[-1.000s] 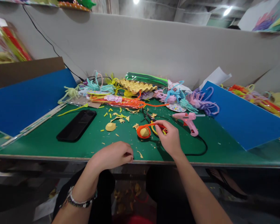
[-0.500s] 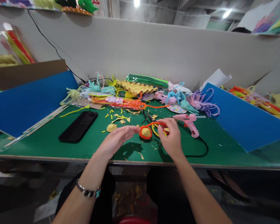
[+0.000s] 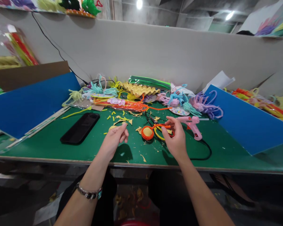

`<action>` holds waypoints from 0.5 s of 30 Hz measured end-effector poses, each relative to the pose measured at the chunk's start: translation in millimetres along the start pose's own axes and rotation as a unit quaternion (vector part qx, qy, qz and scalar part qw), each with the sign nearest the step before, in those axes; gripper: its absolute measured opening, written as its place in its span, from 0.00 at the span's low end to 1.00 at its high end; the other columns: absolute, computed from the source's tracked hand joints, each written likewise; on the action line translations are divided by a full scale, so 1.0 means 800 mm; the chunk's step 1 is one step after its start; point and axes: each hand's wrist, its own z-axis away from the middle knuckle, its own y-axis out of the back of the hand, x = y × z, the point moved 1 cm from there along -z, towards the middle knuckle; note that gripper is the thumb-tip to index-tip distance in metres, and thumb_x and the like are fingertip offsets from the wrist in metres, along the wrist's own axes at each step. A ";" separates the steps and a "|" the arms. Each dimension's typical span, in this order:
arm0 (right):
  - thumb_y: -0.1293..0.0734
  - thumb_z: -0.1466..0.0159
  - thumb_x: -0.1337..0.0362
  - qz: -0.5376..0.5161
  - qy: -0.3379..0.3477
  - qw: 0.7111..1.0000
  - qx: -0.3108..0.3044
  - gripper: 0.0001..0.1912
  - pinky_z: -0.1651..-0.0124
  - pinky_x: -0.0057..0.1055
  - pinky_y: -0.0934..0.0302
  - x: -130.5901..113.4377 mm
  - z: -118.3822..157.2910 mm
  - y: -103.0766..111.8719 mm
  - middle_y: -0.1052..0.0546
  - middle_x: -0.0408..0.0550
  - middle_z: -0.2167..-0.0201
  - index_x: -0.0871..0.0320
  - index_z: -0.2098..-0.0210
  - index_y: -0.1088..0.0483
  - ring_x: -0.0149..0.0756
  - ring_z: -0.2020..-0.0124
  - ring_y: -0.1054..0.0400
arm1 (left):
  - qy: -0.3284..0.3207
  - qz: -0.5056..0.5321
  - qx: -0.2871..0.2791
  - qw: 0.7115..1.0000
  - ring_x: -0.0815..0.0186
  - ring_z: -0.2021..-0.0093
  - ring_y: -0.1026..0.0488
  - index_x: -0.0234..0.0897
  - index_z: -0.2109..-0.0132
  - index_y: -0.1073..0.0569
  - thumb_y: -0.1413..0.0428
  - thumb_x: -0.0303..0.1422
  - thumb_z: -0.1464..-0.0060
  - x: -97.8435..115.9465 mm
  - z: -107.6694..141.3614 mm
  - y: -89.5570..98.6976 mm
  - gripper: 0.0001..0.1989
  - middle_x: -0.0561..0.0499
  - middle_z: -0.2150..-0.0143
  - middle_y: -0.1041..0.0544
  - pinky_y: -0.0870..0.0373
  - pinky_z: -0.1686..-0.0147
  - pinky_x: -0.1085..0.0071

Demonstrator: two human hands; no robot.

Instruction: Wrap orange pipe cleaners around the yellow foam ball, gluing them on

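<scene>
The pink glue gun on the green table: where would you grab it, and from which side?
Probably by the handle, from the near right side. The pink glue gun lies with that handle slanting toward the viewer and its front end pointing left, which should suit the right hand. The black cord trails from the handle's end, so grip short of it.

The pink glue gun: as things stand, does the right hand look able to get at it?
Probably yes. The right hand is close beside the glue gun, and nothing covers its handle. Whether the fingers grip the orange pipe cleaner is unclear; if so, they may need to release it.
</scene>
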 end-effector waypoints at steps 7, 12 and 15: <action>0.43 0.41 0.59 -0.011 -0.031 0.999 0.039 0.10 0.70 0.31 0.35 0.011 -0.034 0.040 0.29 0.45 0.73 0.57 0.67 0.34 0.32 0.74 0.33 | -0.055 0.013 0.001 0.998 0.75 0.82 0.40 0.36 0.76 0.36 0.48 0.34 0.55 0.007 0.001 0.000 0.07 0.61 0.85 0.42 0.42 0.78 0.77; 0.41 0.43 0.62 0.058 0.003 0.997 -0.055 0.08 0.72 0.30 0.37 0.002 -0.080 0.044 0.28 0.43 0.77 0.58 0.71 0.31 0.31 0.77 0.34 | -0.075 0.017 0.016 0.997 0.74 0.83 0.41 0.38 0.76 0.39 0.51 0.33 0.56 0.008 -0.003 0.002 0.05 0.61 0.85 0.43 0.42 0.79 0.75; 0.38 0.45 0.66 0.120 0.037 0.982 -0.143 0.06 0.69 0.31 0.37 -0.003 -0.112 0.012 0.26 0.44 0.73 0.58 0.70 0.29 0.31 0.75 0.34 | -0.086 0.011 0.033 0.996 0.74 0.82 0.42 0.38 0.75 0.39 0.51 0.33 0.58 0.008 -0.004 0.004 0.04 0.61 0.84 0.43 0.44 0.79 0.76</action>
